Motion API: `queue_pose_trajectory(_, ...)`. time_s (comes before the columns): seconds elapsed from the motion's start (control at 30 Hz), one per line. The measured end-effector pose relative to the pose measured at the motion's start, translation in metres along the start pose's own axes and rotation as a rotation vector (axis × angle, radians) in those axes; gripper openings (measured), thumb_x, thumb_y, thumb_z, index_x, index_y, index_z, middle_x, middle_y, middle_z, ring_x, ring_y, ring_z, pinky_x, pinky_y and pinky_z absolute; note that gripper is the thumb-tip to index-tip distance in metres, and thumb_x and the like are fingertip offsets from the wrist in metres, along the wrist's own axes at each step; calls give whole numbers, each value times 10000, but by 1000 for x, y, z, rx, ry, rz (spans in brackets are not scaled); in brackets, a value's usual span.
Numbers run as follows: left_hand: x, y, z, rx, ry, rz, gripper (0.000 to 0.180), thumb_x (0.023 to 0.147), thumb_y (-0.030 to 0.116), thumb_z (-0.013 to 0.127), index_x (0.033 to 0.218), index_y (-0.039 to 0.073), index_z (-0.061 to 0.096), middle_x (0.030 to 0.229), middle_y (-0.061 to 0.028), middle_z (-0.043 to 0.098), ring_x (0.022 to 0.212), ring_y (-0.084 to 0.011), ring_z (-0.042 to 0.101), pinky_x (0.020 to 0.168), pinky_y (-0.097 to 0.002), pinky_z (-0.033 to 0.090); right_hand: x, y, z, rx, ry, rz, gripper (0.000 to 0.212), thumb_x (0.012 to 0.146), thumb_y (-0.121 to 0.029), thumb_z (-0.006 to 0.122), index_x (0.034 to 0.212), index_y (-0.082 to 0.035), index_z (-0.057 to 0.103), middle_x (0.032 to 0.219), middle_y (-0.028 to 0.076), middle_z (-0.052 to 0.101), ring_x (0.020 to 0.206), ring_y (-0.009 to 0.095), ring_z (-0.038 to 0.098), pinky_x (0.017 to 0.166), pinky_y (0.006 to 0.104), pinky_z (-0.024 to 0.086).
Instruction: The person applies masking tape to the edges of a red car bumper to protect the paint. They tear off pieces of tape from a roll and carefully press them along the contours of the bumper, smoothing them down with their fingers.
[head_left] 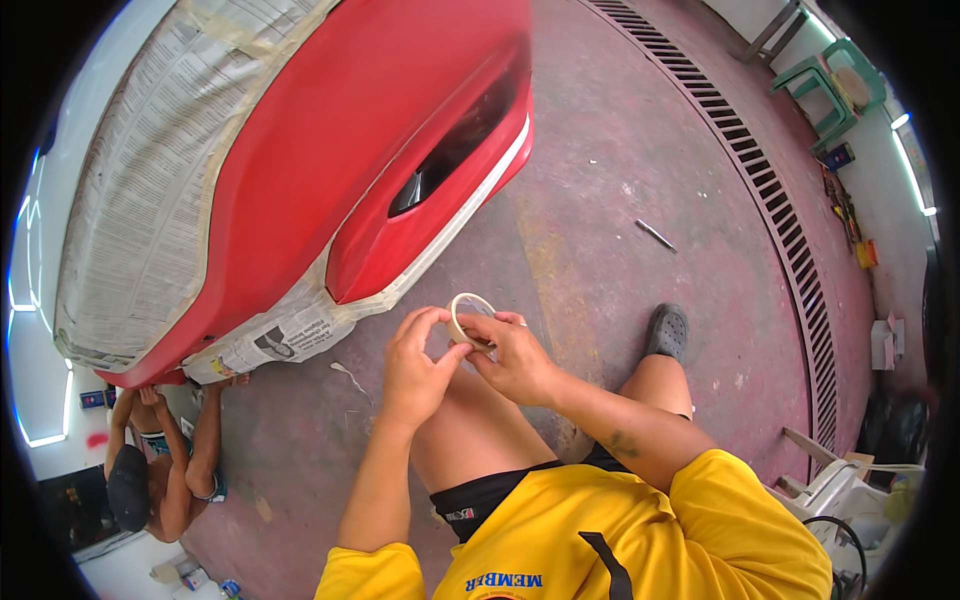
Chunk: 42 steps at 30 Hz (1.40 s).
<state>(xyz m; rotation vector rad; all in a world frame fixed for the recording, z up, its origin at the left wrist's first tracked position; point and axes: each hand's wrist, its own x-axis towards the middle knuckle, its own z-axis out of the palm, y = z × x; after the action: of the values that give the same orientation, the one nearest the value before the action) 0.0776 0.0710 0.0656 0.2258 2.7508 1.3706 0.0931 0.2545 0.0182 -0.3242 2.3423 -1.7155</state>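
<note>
In front of my lap, a roll of pale masking tape (pixel 453 318) is held between my two hands. My left hand (pixel 412 368) pinches its near-left edge with thumb and index finger. My right hand (pixel 518 362) grips it from the other side, fingers reaching into the ring. Just beyond stands a red car bumper (pixel 290 150), apart from both hands. Newspaper (pixel 145 200) masks the panel above it, bordered with tape. More newspaper (pixel 300 335) hangs along its lower edge, near my left hand.
At the lower left another person (pixel 165 470) crouches, hands at the bumper's underside. A metal pen-like rod (pixel 656 236) lies on the floor (pixel 600 150). A drain grate (pixel 770 170) curves along the right. Green plastic chairs (pixel 825 90) stand far right, and a white plastic item (pixel 840 495) is at lower right.
</note>
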Motion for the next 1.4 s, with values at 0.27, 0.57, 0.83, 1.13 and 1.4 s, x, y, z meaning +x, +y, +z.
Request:
queue_pose_trajectory(0.27,-1,-13,0,-93,-41,9,354,839,51,870,1118,58,653,1293,-119,646,1218,-266,647,1065,-401,515,2,-6,3,-13,-10,11,409,960,-73,701,1363,-125,653,1143,108,791,1052,306,748,1177,535,341)
queue_pose_trajectory(0.57,7,-9,6,-268,5,-10,377,910,39,815,1263,12,684,1286,-140,710,1237,-257,681,1107,-410,518,-1,-5,-20,-47,-15,15,436,976,-110,705,1407,-138,650,1194,62,798,1147,241,732,1213,538,301)
queue_pose_trajectory(0.83,3,8,4,-47,73,7,165,970,56,742,1110,-31,746,1182,-165,758,1077,-260,752,905,-368,578,-3,-24,-37,-202,-99,-59,439,1009,-219,707,1434,-131,642,1123,39,806,1080,243,738,1199,557,323)
queue_pose_trajectory(1.13,30,-18,22,-470,-302,-536,89,1094,169,628,1081,82,640,1043,4,655,992,-111,587,912,-303,484,1,21,-54,-79,43,11,544,993,-307,761,1462,-119,560,844,125,759,860,347,741,872,430,552)
queue_pose_trajectory(1.4,174,33,27,5,-414,-130,93,978,77,762,933,9,719,812,8,695,748,-64,603,708,-278,499,19,82,-20,608,498,-57,651,1019,-234,733,1584,-118,431,949,172,733,830,326,721,774,432,567)
